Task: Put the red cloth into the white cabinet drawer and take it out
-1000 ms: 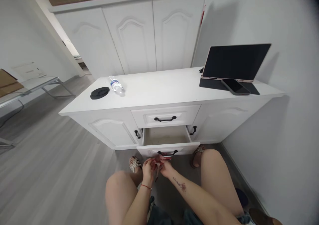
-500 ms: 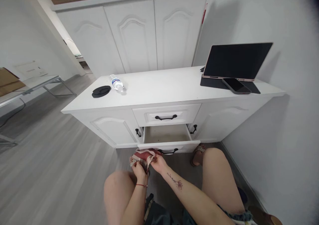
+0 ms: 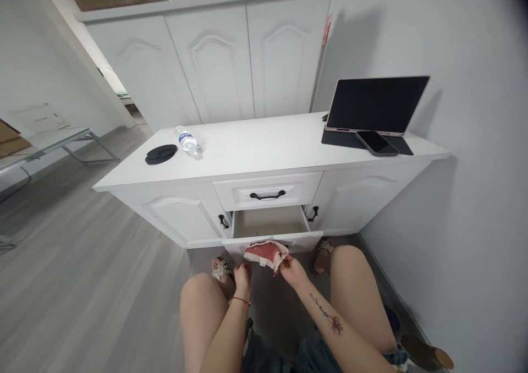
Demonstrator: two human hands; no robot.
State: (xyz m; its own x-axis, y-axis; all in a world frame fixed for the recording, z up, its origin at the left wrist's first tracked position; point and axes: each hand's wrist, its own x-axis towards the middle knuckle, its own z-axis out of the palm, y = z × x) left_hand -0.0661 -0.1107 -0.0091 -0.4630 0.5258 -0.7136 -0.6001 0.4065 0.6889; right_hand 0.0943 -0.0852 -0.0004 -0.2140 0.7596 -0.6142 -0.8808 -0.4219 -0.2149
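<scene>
My right hand (image 3: pixel 292 269) is closed on one end of a small red and pale pink cloth item (image 3: pixel 267 253), perhaps a garment; its exact kind is unclear. The cloth hangs just in front of the pulled-out lower drawer (image 3: pixel 270 221) and hides part of that drawer's front. My left hand (image 3: pixel 242 276) is just below the cloth's left end, with its fingers curled in and nothing visible in them. A red string bracelet (image 3: pixel 242 300) circles the left wrist.
On the white cabinet top (image 3: pixel 256 147) are a water bottle (image 3: pixel 187 141), a flat black object (image 3: pixel 161 154), a tablet (image 3: pixel 377 104) and a phone (image 3: pixel 377 143). The upper drawer (image 3: pixel 268 191) is closed. My knees flank the lower drawer. A metal-framed table (image 3: pixel 61 136) stands at left.
The right hand has moved right, carrying the cloth with it. My left hand has come away from the cloth and shifted slightly right. The view has turned slightly.
</scene>
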